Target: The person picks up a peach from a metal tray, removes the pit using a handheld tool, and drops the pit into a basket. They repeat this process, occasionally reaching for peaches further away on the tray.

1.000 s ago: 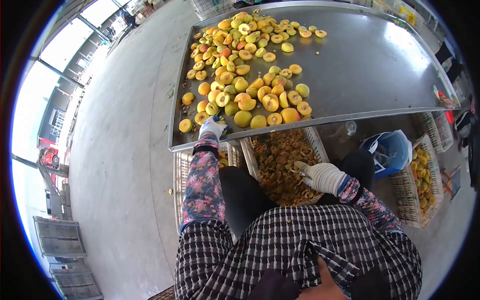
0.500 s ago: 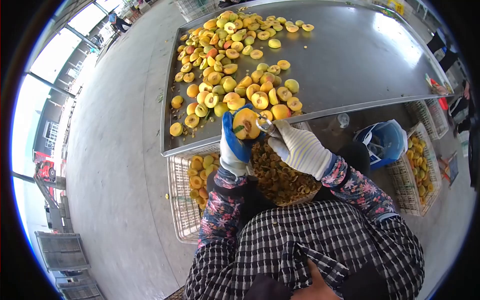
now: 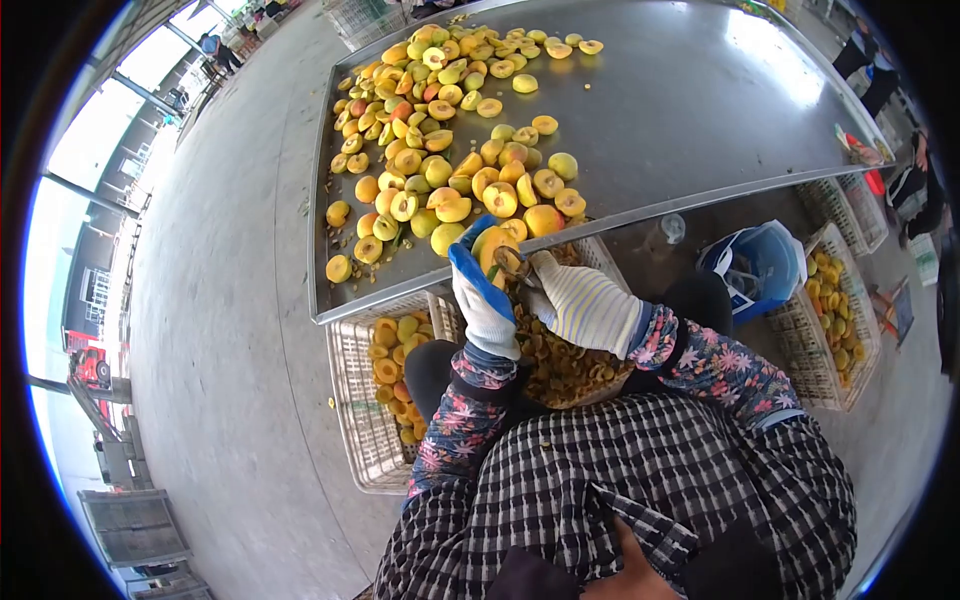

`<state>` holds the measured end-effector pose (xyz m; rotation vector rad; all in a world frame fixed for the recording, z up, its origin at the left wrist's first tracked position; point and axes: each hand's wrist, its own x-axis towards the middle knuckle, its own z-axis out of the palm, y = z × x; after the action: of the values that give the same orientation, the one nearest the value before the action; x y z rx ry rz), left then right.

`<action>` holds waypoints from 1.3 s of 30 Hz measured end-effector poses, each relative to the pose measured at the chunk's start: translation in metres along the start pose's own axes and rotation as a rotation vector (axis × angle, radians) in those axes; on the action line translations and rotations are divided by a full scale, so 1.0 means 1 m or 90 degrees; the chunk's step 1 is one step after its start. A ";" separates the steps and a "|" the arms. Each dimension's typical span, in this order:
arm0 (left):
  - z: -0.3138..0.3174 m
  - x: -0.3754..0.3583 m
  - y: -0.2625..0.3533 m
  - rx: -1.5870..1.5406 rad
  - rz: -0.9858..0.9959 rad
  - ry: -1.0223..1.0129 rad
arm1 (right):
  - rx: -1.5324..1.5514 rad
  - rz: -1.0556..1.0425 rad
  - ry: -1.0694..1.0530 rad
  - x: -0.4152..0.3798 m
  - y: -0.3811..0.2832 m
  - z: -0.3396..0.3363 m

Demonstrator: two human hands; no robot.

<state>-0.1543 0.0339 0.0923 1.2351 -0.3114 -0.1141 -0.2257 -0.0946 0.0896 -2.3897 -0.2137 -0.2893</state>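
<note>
My left hand [image 3: 484, 292], in a white glove with blue coating, is closed around a yellow peach half [image 3: 490, 243]. Fingers of my right hand [image 3: 588, 306], in a white striped glove, wrap a small metal pitting tool [image 3: 528, 272]. Its head is at the cut side of the peach half, with a brown piece there that looks like the pit. Just beyond my hands, many peach halves [image 3: 450, 205] lie on a metal table [image 3: 680, 120]. Below my hands, brown pits and scraps [image 3: 570, 368] fill a container.
A white plastic crate [image 3: 352, 425] with peach halves stands below the table, to my left. To my right are a blue bucket [image 3: 778, 270] and another crate [image 3: 808, 362] of peaches. The raised table edge [image 3: 640, 225] runs in front of my hands. Other people are at the far right.
My left hand has tilted the peach half, so its cut face turns toward the right. The tool has moved from the rim to the middle, where the brown piece now shows.
</note>
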 end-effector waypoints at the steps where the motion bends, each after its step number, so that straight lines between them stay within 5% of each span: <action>1: -0.001 0.000 0.000 0.030 0.001 -0.008 | -0.025 0.026 -0.038 0.001 -0.002 -0.006; 3: -0.004 0.001 -0.002 0.089 0.009 -0.023 | -0.075 0.075 -0.114 0.005 -0.006 -0.015; 7: -0.001 0.000 -0.009 -0.036 0.006 0.020 | 0.347 0.027 -0.018 0.003 -0.002 0.016; 10: 0.009 0.000 -0.002 -0.079 0.014 0.026 | 0.394 -0.021 0.076 0.007 -0.015 0.008; 17: 0.010 0.001 -0.007 -0.054 0.069 0.019 | 0.058 0.006 -0.015 0.008 -0.012 -0.011; 21: 0.005 0.003 -0.015 0.031 0.075 0.020 | 0.078 -0.025 -0.010 0.007 0.003 -0.002; 25: -0.001 0.002 -0.018 -0.129 0.017 -0.019 | 0.171 -0.022 -0.062 0.006 0.015 0.008; 27: -0.003 0.005 -0.019 -0.056 0.097 -0.061 | 0.081 0.007 -0.113 0.007 0.016 0.004; 29: -0.002 0.010 -0.020 0.118 0.225 -0.058 | 0.026 -0.156 -0.041 0.009 0.022 0.005; 30: 0.001 0.008 -0.016 0.075 0.211 -0.053 | 0.001 -0.240 -0.012 0.010 0.024 0.004; 33: -0.002 0.013 -0.021 -0.254 0.064 -0.036 | 0.138 -0.123 -0.031 0.011 0.013 0.004; 36: -0.009 0.013 -0.019 0.023 0.140 -0.081 | 0.043 -0.045 -0.104 0.009 0.011 -0.001; 38: -0.011 0.018 -0.019 0.096 0.106 -0.107 | 0.042 -0.068 -0.091 0.006 0.019 0.002; 39: -0.016 0.025 -0.022 -0.022 0.008 -0.138 | 0.070 -0.104 -0.064 0.008 0.024 0.007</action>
<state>-0.1243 0.0347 0.0708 1.1887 -0.5027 -0.2427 -0.2118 -0.1071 0.0710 -2.2830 -0.4605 -0.2272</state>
